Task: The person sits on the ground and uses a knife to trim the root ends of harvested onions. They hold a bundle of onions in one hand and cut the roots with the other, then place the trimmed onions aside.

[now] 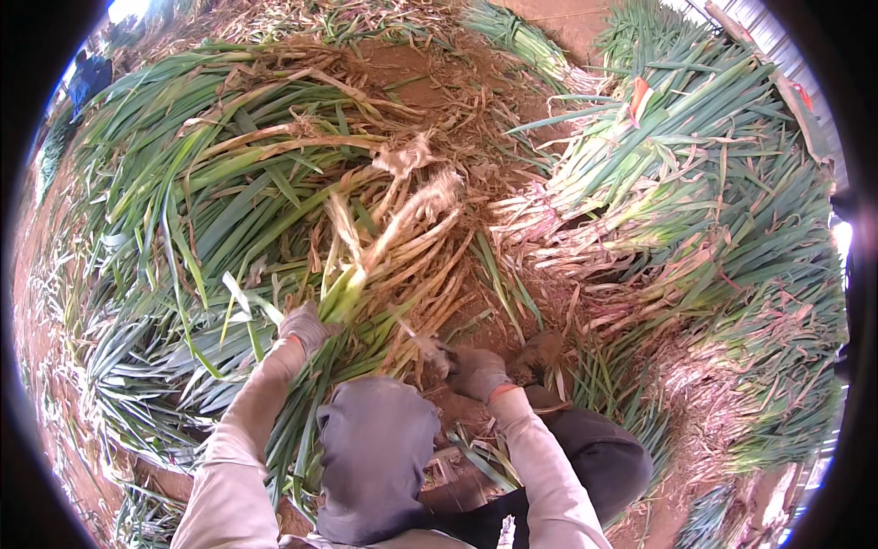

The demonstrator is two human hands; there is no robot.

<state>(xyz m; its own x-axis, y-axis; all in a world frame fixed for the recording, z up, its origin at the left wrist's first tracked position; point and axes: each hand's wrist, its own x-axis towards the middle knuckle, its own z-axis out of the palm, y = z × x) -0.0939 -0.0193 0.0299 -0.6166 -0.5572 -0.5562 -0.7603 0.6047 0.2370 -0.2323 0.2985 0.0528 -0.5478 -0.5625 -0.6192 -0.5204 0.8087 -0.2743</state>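
Gripping long green-and-pale leafy stalks left of frame centre, left grey-gloved hand has fingers wrapped round them. Right grey-gloved hand, lower centre, curls beside blurred pale tuft; can't tell if grasping. Loose green leafy heap upper left; green pinkish-ended bundles right.

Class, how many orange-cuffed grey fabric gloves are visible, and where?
2: one glove on the left hand, at long green leafy stalks; one on the right hand, farther right. Any on the distant blue-clad person are indistinct.
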